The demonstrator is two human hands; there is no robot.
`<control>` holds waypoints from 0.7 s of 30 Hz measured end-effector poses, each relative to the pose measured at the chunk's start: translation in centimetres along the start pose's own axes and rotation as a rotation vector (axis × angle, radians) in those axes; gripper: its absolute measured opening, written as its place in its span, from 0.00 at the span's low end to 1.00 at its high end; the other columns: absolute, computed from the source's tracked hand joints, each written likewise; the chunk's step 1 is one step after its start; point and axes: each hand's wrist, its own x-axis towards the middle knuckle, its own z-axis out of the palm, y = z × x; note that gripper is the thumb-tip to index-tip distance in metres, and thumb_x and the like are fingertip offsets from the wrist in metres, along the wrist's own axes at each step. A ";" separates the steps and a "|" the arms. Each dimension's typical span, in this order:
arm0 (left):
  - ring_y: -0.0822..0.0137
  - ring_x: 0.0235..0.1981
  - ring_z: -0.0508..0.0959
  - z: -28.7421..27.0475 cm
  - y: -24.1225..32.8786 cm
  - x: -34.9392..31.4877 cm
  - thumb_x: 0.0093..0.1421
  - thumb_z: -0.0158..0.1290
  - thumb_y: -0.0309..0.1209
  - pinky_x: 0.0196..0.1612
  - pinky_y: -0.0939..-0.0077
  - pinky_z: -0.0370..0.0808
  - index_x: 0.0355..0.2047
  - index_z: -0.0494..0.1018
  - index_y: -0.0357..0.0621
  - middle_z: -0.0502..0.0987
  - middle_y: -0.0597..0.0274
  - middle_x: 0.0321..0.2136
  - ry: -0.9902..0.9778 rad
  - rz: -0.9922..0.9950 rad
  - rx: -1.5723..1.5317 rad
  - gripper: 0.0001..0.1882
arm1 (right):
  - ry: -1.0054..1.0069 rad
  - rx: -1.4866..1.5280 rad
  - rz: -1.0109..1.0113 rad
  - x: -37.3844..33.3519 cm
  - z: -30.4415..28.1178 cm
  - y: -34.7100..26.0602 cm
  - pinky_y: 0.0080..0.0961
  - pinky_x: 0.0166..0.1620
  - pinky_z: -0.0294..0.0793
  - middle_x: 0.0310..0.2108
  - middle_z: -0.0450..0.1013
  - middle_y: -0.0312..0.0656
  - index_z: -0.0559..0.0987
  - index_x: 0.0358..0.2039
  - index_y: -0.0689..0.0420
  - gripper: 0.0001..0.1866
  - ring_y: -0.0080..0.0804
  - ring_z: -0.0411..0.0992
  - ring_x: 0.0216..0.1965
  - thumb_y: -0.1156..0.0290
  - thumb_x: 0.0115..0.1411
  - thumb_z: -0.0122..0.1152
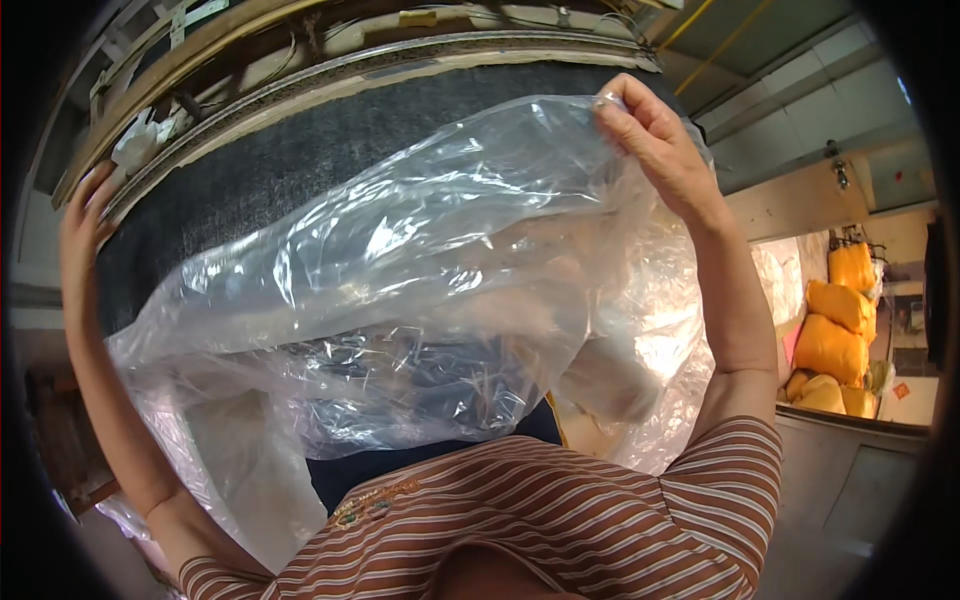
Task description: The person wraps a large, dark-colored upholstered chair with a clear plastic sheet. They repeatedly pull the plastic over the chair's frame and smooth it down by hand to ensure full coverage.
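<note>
A large clear plastic sheet point(400, 250) lies in loose folds over the near part of a dark, worn work surface point(270, 185) and hangs down in front of me. My right hand point(660, 145) pinches the sheet's far right corner between thumb and fingers. At the far left, my left hand point(85, 220) has its fingers apart over the end of the work surface, by the wooden rail. It holds nothing that I can see. Close to its fingertips is a crumpled piece of whitish plastic point(140, 142).
A long metal and wooden rail point(400, 62) runs along the back of the surface, with thin wires behind it. More clear plastic point(665, 300) hangs at the right. Stacked orange bundles point(835, 325) stand beyond an opening on the right, below a wooden board point(800, 200).
</note>
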 end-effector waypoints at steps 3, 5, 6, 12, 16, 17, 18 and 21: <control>0.67 0.53 0.71 12.9 17.4 -6.8 0.55 0.57 0.46 0.43 0.70 0.73 0.55 0.69 0.48 0.72 0.61 0.52 -0.249 0.065 -0.096 0.29 | 0.012 -0.010 -0.132 -1.3 0.8 -0.9 0.10 0.34 0.54 0.28 0.58 0.24 0.69 0.34 0.53 0.07 0.12 0.56 0.31 0.65 0.64 0.54; 0.64 0.50 0.72 19.8 19.7 -8.9 0.55 0.60 0.36 0.37 0.75 0.76 0.55 0.67 0.47 0.70 0.58 0.53 -0.222 0.549 -0.032 0.28 | 0.014 -0.110 -0.205 -1.6 1.7 -1.5 0.10 0.34 0.55 0.28 0.58 0.24 0.68 0.34 0.54 0.07 0.12 0.57 0.32 0.67 0.63 0.56; 0.66 0.45 0.74 22.9 20.5 -9.4 0.55 0.60 0.35 0.34 0.78 0.76 0.51 0.70 0.43 0.70 0.58 0.49 -0.149 0.720 0.063 0.24 | 0.021 -0.063 -0.187 -2.2 2.1 -1.9 0.12 0.35 0.57 0.29 0.59 0.26 0.69 0.33 0.55 0.07 0.14 0.59 0.32 0.69 0.60 0.59; 0.79 0.31 0.70 25.1 19.9 -13.3 0.59 0.56 0.32 0.36 0.85 0.67 0.33 0.76 0.39 0.73 0.69 0.29 -0.253 0.324 -0.547 0.08 | 0.217 -0.963 -0.444 -3.1 -3.3 0.6 0.31 0.33 0.70 0.29 0.72 0.38 0.75 0.34 0.52 0.09 0.36 0.73 0.32 0.66 0.52 0.60; 0.83 0.26 0.64 16.3 10.4 -15.8 0.62 0.53 0.30 0.29 0.88 0.61 0.40 0.76 0.39 0.70 0.74 0.28 0.018 0.082 -0.563 0.09 | 0.350 -1.148 -0.387 -3.3 -5.0 8.0 0.39 0.36 0.73 0.32 0.76 0.40 0.76 0.37 0.48 0.13 0.41 0.75 0.37 0.72 0.49 0.58; 0.84 0.24 0.62 12.4 7.4 -16.5 0.63 0.53 0.30 0.27 0.88 0.58 0.44 0.75 0.38 0.69 0.75 0.27 0.117 0.046 -0.440 0.11 | 0.375 -1.154 -0.388 -3.5 -4.5 8.8 0.39 0.36 0.74 0.31 0.76 0.41 0.76 0.37 0.47 0.14 0.41 0.75 0.37 0.72 0.47 0.58; 0.79 0.31 0.69 8.3 5.3 -17.7 0.64 0.51 0.34 0.35 0.85 0.65 0.46 0.73 0.36 0.72 0.70 0.32 0.222 0.029 -0.176 0.15 | 0.414 -1.091 -0.415 -4.0 -3.5 9.2 0.40 0.34 0.74 0.27 0.76 0.42 0.76 0.38 0.47 0.12 0.43 0.76 0.33 0.70 0.50 0.59; 0.63 0.46 0.72 -7.2 2.7 -22.5 0.64 0.50 0.39 0.50 0.72 0.69 0.48 0.72 0.36 0.74 0.56 0.46 0.614 -0.210 0.084 0.20 | 0.483 -1.014 -0.376 -6.2 1.1 10.5 0.33 0.25 0.71 0.19 0.72 0.40 0.73 0.31 0.47 0.10 0.38 0.74 0.23 0.57 0.54 0.61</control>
